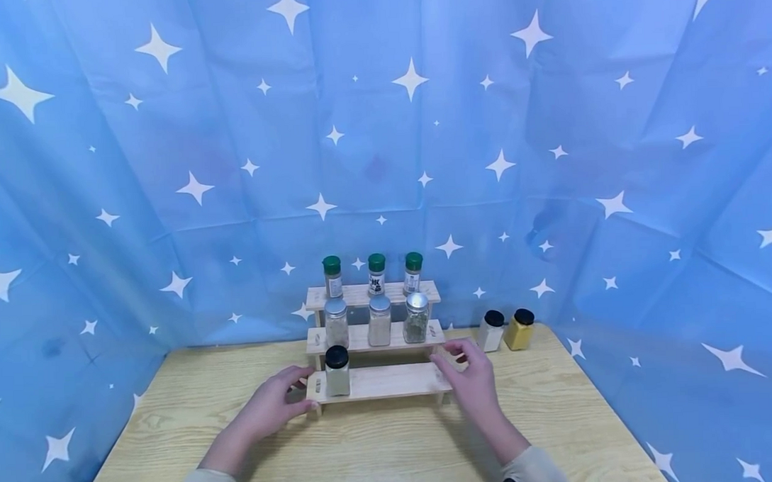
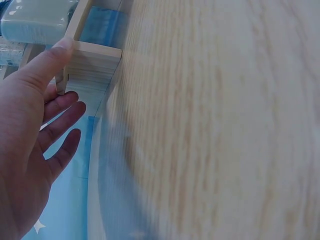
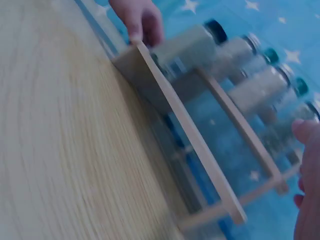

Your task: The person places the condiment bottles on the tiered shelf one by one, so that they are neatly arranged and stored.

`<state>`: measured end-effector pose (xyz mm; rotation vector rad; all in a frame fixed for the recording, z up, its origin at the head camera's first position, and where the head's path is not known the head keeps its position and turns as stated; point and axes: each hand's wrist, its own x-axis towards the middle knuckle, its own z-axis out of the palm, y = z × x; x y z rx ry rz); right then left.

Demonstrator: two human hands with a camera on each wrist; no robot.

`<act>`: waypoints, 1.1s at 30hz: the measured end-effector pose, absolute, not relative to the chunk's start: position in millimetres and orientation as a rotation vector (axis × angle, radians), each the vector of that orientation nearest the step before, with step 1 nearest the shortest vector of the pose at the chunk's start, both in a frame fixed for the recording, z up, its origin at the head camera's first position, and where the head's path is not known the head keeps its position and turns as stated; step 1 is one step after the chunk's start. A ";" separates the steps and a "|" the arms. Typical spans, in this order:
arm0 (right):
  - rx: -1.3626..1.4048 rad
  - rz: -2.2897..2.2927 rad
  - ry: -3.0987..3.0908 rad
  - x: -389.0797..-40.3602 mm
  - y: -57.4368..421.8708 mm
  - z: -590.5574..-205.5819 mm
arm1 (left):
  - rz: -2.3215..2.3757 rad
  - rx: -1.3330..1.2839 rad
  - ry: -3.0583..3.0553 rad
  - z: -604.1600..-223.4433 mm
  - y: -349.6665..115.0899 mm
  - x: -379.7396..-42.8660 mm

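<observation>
A three-tier wooden rack [image 1: 397,382] stands on the table. My left hand [image 1: 278,402] grips the left end of its lowest tier, thumb in front and index finger behind; the other fingers spread free in the left wrist view. At the rack's right end is my right hand [image 1: 472,380], fingers loosely bent; whether it touches the wood is unclear. A black-capped jar [image 1: 337,374] stands at the left of the lowest tier. Silver-lidded jars [image 1: 380,323] fill the middle tier, and green-capped bottles [image 1: 376,275] stand on top.
Right of the rack, near the table's back edge, stand a black-capped jar of white contents [image 1: 491,333] and another of yellow contents [image 1: 520,332]. A blue curtain with white stars [image 1: 383,163] hangs behind and at both sides of the wooden table [image 1: 368,454].
</observation>
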<state>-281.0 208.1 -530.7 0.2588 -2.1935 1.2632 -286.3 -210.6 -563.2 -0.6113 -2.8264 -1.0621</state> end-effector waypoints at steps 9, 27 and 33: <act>0.091 1.211 -2.194 -294.5 250.4 -534.5 | -1.065 -0.594 -2.842 -563.3 -210.6 -287.3; -0.063 1.189 -2.356 -324.0 310.7 -528.8 | -1.083 -0.583 -2.858 -564.2 -209.4 -287.8; -0.060 1.167 -2.396 -335.6 320.4 -526.7 | -1.077 -0.584 -2.850 -565.2 -210.7 -288.0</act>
